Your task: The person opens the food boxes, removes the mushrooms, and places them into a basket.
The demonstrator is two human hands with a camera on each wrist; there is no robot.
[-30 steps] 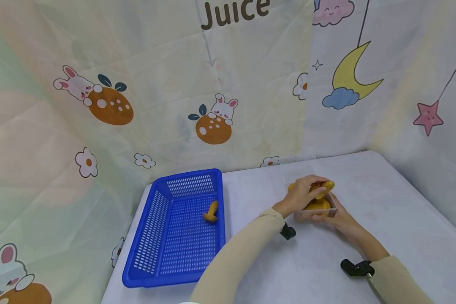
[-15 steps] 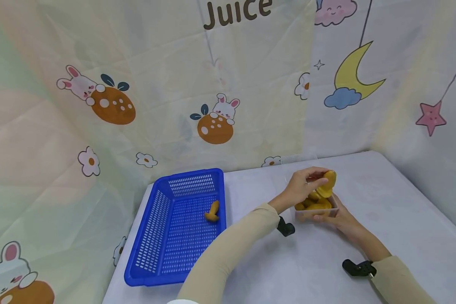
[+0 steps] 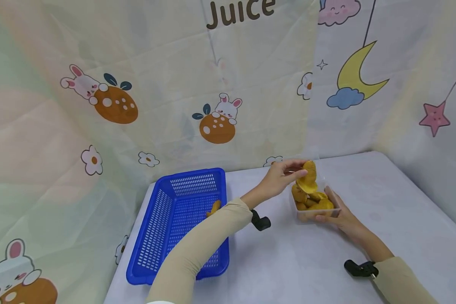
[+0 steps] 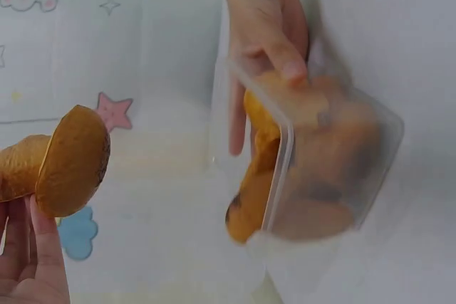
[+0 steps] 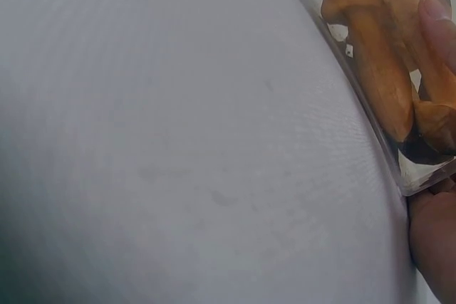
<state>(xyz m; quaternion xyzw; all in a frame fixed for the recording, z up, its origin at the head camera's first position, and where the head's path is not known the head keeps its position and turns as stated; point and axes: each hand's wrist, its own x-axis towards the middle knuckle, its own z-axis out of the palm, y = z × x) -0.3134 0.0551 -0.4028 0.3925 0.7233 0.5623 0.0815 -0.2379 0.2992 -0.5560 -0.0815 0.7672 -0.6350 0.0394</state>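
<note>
My left hand [image 3: 276, 179] pinches a yellow-brown mushroom [image 3: 309, 174] by its stem, raised over the left side of a clear plastic box [image 3: 307, 217]. In the left wrist view that mushroom [image 4: 77, 161] has its rounded cap facing right, away from the fingertips. Several more mushrooms [image 3: 323, 205] fill the box. My right hand [image 3: 345, 216] grips the box at its right side, thumb along the front wall. Through the box wall, the right wrist view shows mushrooms [image 5: 377, 62] with dark stem ends.
A blue plastic basket [image 3: 178, 223] stands on the white-covered table to the left. One mushroom [image 3: 215, 206] lies in it, partly hidden by my left sleeve [image 3: 197, 245]. A printed cloth [image 3: 266, 126] hangs behind the table.
My left hand has lifted the mushroom up out of the box and drawn it leftward, turning it upright. The right hand keeps its hold on the box.
</note>
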